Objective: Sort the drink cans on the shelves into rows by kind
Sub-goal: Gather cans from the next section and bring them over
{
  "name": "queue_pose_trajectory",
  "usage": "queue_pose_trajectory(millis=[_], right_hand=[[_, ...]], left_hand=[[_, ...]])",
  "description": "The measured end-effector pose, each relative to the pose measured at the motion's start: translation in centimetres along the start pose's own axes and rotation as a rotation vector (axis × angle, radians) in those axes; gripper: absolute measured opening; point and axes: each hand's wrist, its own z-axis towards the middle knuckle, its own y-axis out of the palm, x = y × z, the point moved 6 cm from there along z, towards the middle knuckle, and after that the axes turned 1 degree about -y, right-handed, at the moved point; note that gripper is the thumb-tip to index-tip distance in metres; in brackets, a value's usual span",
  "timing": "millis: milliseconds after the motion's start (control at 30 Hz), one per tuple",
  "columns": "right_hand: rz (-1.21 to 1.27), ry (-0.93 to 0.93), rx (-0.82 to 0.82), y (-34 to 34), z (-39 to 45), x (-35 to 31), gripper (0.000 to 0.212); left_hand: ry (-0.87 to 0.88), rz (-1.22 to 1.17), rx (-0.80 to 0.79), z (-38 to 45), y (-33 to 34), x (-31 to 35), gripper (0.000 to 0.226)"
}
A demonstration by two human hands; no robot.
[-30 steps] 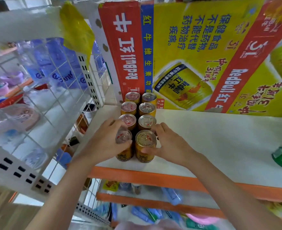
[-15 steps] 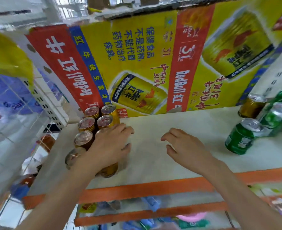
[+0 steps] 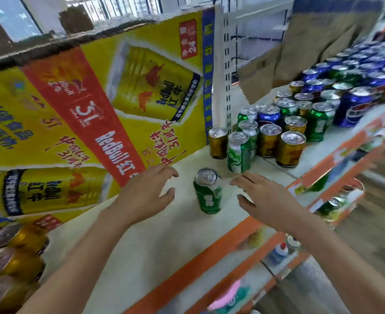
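A lone green can (image 3: 208,192) stands upright on the white shelf (image 3: 146,243), between my two hands. My left hand (image 3: 147,192) hovers just left of it, fingers spread, holding nothing. My right hand (image 3: 261,196) is just right of it, also open and empty. Neither hand touches the can. A second green can (image 3: 239,152) stands a little farther back. Behind it is a mixed cluster of gold cans (image 3: 290,149), green cans (image 3: 319,122) and blue cans (image 3: 354,106). Gold cans in rows (image 3: 12,259) sit at the bottom left.
A large yellow and red Red Bull carton (image 3: 91,114) stands along the back of the shelf. The shelf has an orange front edge (image 3: 187,270). A white perforated upright (image 3: 226,71) divides the shelf sections. Lower shelves hold more goods (image 3: 279,252).
My view has swung right, from the gold can rows to the mixed cans. Both hands left the gold cans and moved right, now flanking the lone green can.
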Motion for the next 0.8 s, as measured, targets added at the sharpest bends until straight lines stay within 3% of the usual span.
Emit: queue_pose_trajectory(millis=[133, 333, 633, 800], right_hand=[[-0.010, 0.080, -0.032, -1.0, -0.2, 5.3, 0.039], [-0.003, 0.161, -0.021, -1.9, 0.3, 12.6, 0.039], [-0.005, 0.203, 0.019, -3.3, 3.3, 19.3, 0.039], [-0.068, 0.270, 0.009, -3.0, 5.3, 21.1, 0.057]], left_hand=[[0.092, -0.071, -0.014, 5.5, 0.0, 3.7, 0.037], [0.090, -0.108, 0.007, 11.7, 1.7, 7.5, 0.036], [-0.066, -0.114, -0.102, 19.3, 3.3, 5.3, 0.040], [-0.065, -0.071, -0.177, 23.3, 5.6, 4.2, 0.044]])
